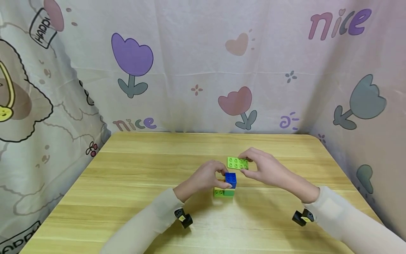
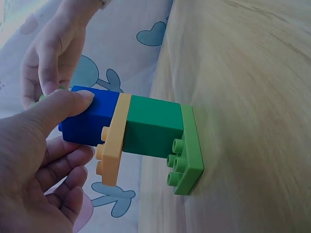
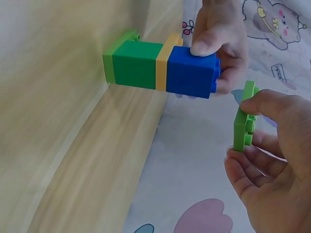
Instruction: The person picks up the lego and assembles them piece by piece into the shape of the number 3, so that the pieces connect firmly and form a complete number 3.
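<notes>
A small tower of toy building blocks stands on the table. Its base is a light green studded plate [image 2: 193, 150], then come a green block [image 2: 154, 125], an orange plate [image 2: 115, 155] and a blue block [image 1: 231, 180] on top. My left hand [image 1: 207, 176] pinches the blue block between thumb and fingers. Behind the tower and apart from it, my right hand [image 1: 264, 168] grips another light green plate [image 1: 235, 163] by its right end, studs facing up. In the right wrist view, this held plate [image 3: 239, 126] is off the table, near the blue block's studded top.
The wooden table [image 1: 142, 176] stretches out around both hands. A printed curtain [image 1: 190, 42] with flowers and lettering hangs behind the table and along its sides. Each sleeve cuff carries a small black camera [image 1: 183, 218].
</notes>
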Available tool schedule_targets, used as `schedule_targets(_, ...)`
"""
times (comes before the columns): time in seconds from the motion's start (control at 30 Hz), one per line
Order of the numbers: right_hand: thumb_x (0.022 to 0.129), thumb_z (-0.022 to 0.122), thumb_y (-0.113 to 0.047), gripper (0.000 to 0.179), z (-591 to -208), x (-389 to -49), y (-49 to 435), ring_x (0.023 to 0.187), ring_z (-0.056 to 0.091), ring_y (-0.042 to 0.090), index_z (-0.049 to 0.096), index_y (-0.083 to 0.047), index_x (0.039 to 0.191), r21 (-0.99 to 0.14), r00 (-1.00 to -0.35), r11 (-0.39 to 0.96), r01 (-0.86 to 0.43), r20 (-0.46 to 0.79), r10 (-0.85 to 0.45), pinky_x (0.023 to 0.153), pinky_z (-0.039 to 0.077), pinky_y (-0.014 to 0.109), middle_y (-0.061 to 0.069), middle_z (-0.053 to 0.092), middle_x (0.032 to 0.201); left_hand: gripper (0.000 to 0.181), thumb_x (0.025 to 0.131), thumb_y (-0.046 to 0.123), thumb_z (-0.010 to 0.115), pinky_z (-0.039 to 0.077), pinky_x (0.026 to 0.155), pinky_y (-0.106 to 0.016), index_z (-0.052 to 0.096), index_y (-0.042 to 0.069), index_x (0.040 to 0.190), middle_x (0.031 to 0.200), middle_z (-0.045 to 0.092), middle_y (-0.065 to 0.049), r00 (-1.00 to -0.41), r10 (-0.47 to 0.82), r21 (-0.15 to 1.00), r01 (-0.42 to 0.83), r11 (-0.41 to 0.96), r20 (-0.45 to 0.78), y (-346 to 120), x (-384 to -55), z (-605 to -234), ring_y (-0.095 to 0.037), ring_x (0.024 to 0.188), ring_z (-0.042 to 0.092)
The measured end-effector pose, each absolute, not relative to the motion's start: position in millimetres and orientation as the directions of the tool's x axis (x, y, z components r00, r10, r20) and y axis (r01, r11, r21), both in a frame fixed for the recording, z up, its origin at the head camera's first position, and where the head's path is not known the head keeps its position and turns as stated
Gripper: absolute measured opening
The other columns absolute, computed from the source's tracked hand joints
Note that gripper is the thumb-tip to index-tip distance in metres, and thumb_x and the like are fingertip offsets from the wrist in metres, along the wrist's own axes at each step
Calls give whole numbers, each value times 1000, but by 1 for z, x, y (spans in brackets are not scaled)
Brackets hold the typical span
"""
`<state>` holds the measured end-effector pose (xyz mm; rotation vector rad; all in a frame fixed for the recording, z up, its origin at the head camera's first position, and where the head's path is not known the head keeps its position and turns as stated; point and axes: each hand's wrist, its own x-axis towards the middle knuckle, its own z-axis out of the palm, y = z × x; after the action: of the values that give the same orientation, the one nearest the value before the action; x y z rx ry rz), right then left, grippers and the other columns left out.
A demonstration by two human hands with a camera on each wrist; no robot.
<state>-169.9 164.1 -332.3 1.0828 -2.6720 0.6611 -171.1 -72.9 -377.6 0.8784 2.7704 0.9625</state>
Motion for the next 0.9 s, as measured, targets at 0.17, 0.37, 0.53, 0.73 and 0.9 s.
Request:
schedule_targets(0.17,84,79,-23,35,-329,-165,161,95,59,9,64,-16,115,-321,-683,603,-730,322,-655,84,53,33,-8,61,106,32,76,35,85,42,74,-29,65,13,88,90,67,-1,-835,545,582,483,654,81,-72,-173,-374,-26,89,56)
schedule_targets(0.37,85,77,-24,34,-329,-160,159,96,59,7,65,-15,116,-315,-667,590,-744,293,-685,84,53,31,-9,61,107,34,74,37,86,42,74,-29,68,14,93,89,67,3,-826,556,567,502,653,90,-72,-175,-374,-24,92,56)
schedule_targets(0.53,85,77,-25,35,-331,-160,157,95,58,8,66,-13,117,-295,-654,585,-756,282,-702,82,52,31,-7,61,108,31,75,36,86,44,78,-27,69,18,94,86,64,13,-821,561,563,512,648,101,-72,-174,-375,-17,90,57)
schedule_targets(0.73,85,78,-24,35,-334,-161,155,95,59,9,66,-12,115,-270,-635,575,-772,291,-716,82,53,31,-6,62,108,34,76,42,84,43,70,-24,68,17,94,81,60,11,-830,548,532,512,675,104,-73,-171,-374,-14,81,53)
schedule_targets(0.9,84,77,-24,34,-336,-161,154,93,59,9,66,-12,114,-264,-621,563,-783,301,-724,81,52,30,-7,61,106,36,76,45,83,43,68,-24,68,18,94,81,59,13,-821,554,515,538,668,139,-74,-171,-378,-12,79,53)
